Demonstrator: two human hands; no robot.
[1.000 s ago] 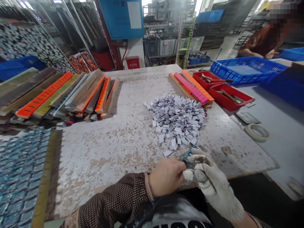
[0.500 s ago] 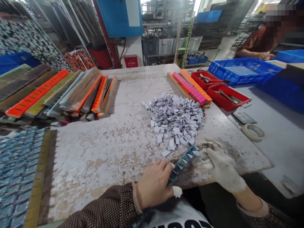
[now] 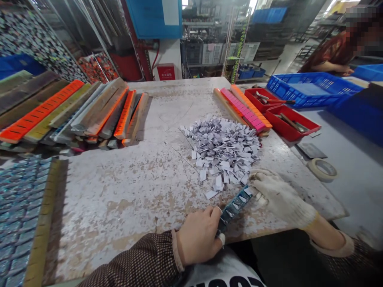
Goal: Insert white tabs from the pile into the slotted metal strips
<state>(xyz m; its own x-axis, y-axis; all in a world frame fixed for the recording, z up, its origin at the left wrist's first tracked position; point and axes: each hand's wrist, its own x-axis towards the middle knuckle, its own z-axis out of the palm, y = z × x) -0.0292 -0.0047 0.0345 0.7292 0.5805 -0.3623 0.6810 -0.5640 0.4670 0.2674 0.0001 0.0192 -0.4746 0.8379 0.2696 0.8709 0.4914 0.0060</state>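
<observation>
My left hand (image 3: 201, 235), with white coverings on the thumb and a fingertip, is closed around the near end of a glittery dark-blue slotted bar (image 3: 229, 212). White paper-like pieces stand in a row along the bar's top. My right hand (image 3: 273, 197) wears a white knit glove and sits at the bar's far end. Its fingers are curled together, and whatever they pinch is hidden. Just beyond the bar lies a heap of small white pieces (image 3: 226, 145), with a few loose ones at its near edge.
Slotted bars (image 3: 38, 113) are stacked at left, above a glittery blue block array (image 3: 22, 215). Pink and orange bars (image 3: 242, 109) lie behind the heap. Right are red trays of tools (image 3: 291, 133), a tape roll (image 3: 322, 170), a blue crate (image 3: 314, 93) and another person (image 3: 332, 56).
My gloved right hand has come in to the bar's far end, its fingers lower and closer. My left hand keeps its hold, its thumb drawn in nearer the bar. The view has shifted slightly.
</observation>
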